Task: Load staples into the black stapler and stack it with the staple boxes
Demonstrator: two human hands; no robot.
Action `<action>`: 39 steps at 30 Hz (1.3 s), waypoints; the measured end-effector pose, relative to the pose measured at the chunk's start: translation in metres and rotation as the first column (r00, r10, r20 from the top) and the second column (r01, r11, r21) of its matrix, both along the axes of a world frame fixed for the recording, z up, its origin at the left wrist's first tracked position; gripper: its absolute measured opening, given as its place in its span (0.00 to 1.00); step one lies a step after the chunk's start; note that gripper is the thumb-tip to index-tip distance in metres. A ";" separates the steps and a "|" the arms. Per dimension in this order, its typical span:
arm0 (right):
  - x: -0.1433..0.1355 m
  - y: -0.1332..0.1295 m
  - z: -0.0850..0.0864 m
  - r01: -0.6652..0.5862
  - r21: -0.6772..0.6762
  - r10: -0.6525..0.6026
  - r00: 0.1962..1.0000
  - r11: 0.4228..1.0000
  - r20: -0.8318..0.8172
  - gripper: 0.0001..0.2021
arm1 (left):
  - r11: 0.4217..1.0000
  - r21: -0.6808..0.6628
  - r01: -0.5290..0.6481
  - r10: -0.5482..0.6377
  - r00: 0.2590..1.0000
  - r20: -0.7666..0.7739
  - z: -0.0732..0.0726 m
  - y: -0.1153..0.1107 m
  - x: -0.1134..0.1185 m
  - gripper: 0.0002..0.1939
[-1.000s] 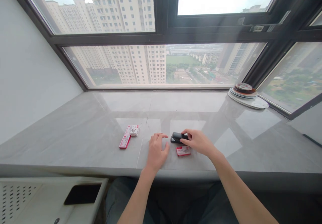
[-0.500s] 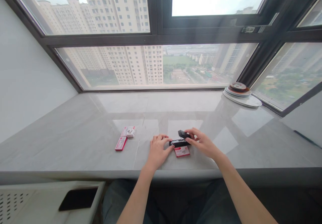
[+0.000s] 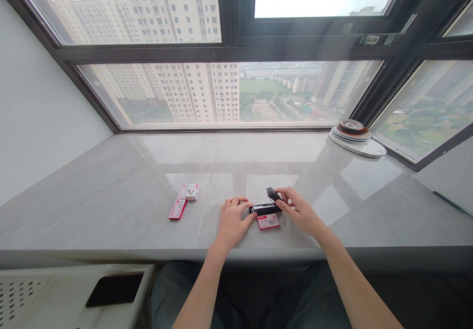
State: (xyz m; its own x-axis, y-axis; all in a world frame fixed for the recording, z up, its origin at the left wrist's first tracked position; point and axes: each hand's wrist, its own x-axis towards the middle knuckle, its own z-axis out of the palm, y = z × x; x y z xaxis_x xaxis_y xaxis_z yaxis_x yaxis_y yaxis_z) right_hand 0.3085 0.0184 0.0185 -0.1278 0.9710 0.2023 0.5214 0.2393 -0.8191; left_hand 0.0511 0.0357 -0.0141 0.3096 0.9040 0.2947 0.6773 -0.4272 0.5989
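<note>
A black stapler (image 3: 264, 209) lies on the grey stone sill with its top arm swung up. My left hand (image 3: 232, 221) grips its left end between thumb and fingers. At the hinge end, my right hand (image 3: 298, 210) has thumb and fingers closed on the raised black top arm. Just in front of the stapler is a small red and white box (image 3: 268, 221), partly beneath it. Farther left are a white and pink box (image 3: 192, 191) and a red-edged box (image 3: 178, 209), close together; another flat box sits partly hidden behind them.
A stack of round plates or coasters (image 3: 354, 136) stands in the far right corner by the window frame. Below the sill at left, a pale perforated surface (image 3: 48, 294) holds a black phone-like slab (image 3: 115, 289).
My right hand and the raised stapler arm have shifted slightly right, and the arm stands a little steeper. My left hand keeps its hold. The camera view has moved slightly.
</note>
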 end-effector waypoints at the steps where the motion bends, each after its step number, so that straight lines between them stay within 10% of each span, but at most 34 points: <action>1: -0.004 0.002 0.006 -0.017 0.028 0.015 0.996 0.999 0.093 0.17 | 1.000 0.002 -0.001 0.001 1.000 0.000 0.000 0.000 0.000 0.11; 12: -0.016 0.022 0.008 -0.038 0.082 0.007 0.936 0.996 0.351 0.11 | 0.996 0.087 -0.030 0.026 0.998 0.057 0.010 -0.007 0.002 0.18; 20: 0.007 0.036 -0.021 0.170 -0.135 -0.172 0.985 0.976 0.002 0.26 | 0.836 0.027 0.547 -0.545 0.836 -0.057 0.035 -0.017 0.024 0.37; 28: -0.017 -0.010 -0.022 0.063 -0.322 -0.166 0.938 0.945 -0.305 0.34 | 0.961 -0.133 0.242 -0.244 0.970 -0.002 0.034 -0.004 -0.037 0.31; 39: -0.064 -0.008 -0.034 0.092 -0.277 -0.186 0.924 0.956 -0.334 0.34 | 0.971 -0.065 0.231 -0.234 0.971 -0.045 0.022 -0.006 -0.012 0.38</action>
